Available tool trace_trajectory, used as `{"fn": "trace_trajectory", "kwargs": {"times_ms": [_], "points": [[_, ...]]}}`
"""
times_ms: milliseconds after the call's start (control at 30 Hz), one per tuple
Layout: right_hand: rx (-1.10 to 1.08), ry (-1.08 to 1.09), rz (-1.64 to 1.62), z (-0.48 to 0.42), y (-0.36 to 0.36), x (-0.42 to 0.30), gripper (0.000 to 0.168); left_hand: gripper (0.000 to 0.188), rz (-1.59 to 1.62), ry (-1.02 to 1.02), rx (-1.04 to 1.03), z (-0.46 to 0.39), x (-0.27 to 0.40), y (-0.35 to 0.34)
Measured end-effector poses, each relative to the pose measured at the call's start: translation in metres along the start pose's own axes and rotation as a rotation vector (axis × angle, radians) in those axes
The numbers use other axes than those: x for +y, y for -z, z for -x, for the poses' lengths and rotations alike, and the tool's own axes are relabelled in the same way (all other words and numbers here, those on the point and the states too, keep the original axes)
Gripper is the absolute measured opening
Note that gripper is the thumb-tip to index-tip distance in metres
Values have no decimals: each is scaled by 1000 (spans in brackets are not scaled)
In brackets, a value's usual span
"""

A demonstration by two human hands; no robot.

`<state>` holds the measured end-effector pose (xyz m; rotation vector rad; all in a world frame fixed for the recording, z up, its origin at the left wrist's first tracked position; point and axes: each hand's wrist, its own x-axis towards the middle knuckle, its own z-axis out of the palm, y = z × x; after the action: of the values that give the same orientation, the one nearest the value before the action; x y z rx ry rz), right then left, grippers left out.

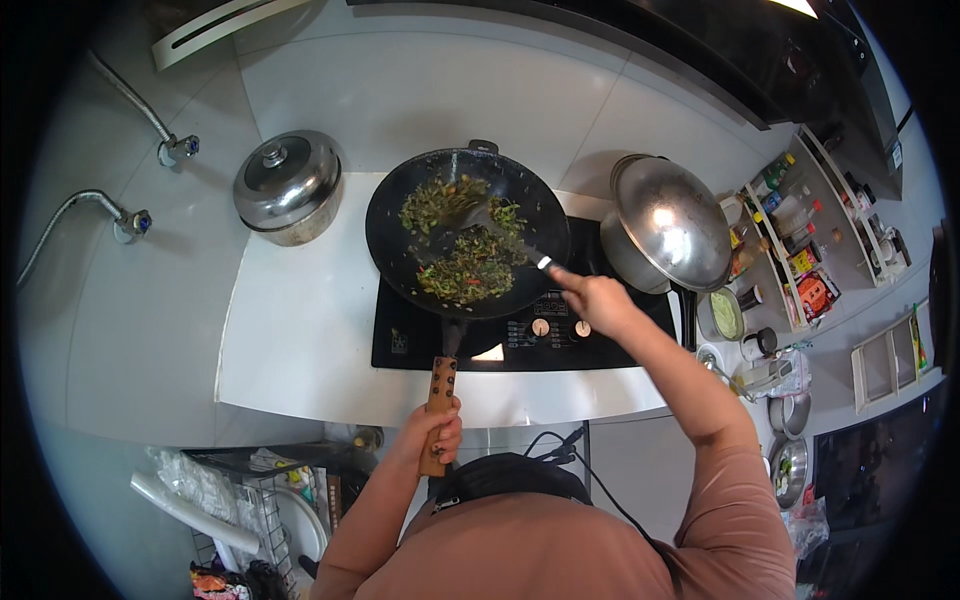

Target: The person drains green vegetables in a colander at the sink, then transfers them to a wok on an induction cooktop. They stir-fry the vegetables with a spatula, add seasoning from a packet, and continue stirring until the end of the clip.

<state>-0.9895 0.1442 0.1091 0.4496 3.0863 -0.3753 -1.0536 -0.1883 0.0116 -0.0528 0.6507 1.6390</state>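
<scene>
A black wok (401,266) rests over the black cooktop (420,345), its wooden handle (442,382) pointing towards me. My left hand (439,433) is closed around that handle. Chopped green vegetables (472,266) with a few red bits lie in the wok in two joined heaps. My right hand (596,300), at the wok's right rim, grips a spatula (517,241). The spatula's blade is among the vegetables near the wok's centre and is partly hidden by them.
A lidded steel pot (289,187) stands left of the wok. To the right, a large domed lid (675,225) leans over another pot (630,251). Beyond are a container of green food (724,315), steel bowls (789,472) and a seasoning rack (776,262). A cable (607,487) hangs below the counter.
</scene>
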Motion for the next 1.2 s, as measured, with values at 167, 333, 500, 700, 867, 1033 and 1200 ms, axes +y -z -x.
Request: {"fn": "trace_trajectory", "kwargs": {"times_ms": [167,333,500,700,867,1033,1200], "points": [[-286,-206,-739,79,26,20,46,15,21,-16,-5,3,-1,2],[-10,212,-408,31,-14,-9,43,14,1,-16,6,1,-3,2],[161,218,-265,21,-11,47,44,15,-11,9,9,0,0,1],[-371,-289,-664,98,104,8,43,15,22,-20,0,1,-5,7],[-116,276,-359,83,45,13,43,15,8,-6,-10,0,-4,4],[37,1,-95,24,-4,22,40,14,-9,7,-10,-2,0,3],[-408,-320,-620,77,56,-1,42,14,-1,-44,4,4,-4,8]]}}
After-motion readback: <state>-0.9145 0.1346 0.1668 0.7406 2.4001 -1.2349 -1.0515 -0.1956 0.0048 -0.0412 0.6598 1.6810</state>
